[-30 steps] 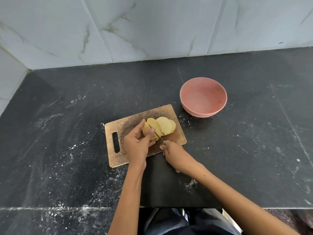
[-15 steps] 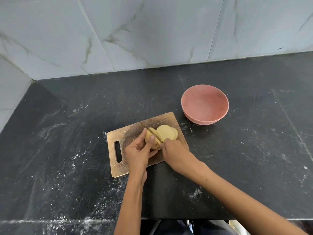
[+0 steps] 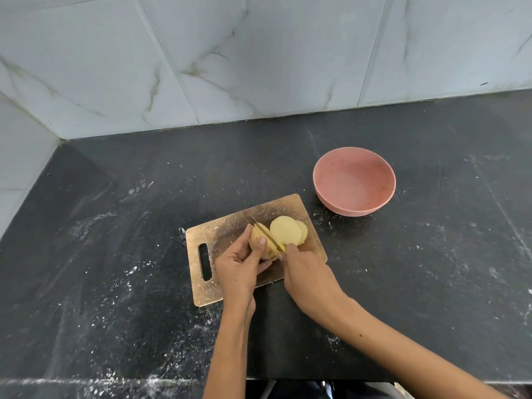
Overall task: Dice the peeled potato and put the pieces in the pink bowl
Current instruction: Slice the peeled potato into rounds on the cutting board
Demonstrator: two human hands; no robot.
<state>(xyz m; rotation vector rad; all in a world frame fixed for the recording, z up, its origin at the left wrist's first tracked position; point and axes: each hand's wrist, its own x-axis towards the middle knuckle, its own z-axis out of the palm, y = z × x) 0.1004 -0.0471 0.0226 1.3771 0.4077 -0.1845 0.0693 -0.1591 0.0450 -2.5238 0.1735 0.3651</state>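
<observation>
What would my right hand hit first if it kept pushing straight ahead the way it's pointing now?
Most likely the cut potato slices lying just beyond the right hand on the cutting board. The knife it holds already sits on the uncut piece. The exact line is hard to judge.

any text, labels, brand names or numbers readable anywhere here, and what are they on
None: no readable text shows in this view.
The pink bowl is plain, with no print.
The cutting board shows only wear marks and a handle slot.
The knife shows no marking; its handle is mostly hidden in the right hand.
The wall tiles carry only marble veining, and the counter only white smudges.
</observation>
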